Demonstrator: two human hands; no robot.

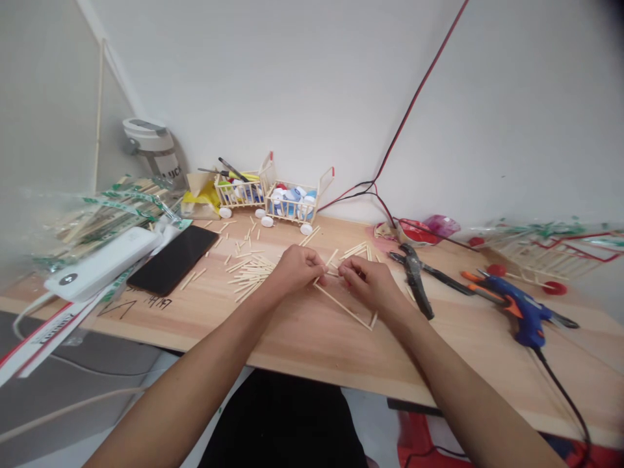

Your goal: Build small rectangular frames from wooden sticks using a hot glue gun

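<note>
My left hand (298,268) is closed in a pinch at one corner of a thin wooden stick frame (344,307). Facing it, my right hand (365,279) pinches too, its fingertips close to the left ones. A short wooden stick (333,273) spans the small gap between them; the fingers partly cover its ends. The frame's long near side slants down to the right, and its right corner shows beneath my right wrist. To the left of my left hand lies a loose pile of short cut sticks (251,276).
Two small stick carts, one (292,203) filled with bottle caps, stand by the wall. A black phone (173,261) and white power strip (104,260) lie left. Rightward are black-handled pliers (416,283), a blue glue gun (529,315) with a trailing cord, and a red-wheeled cart (546,257).
</note>
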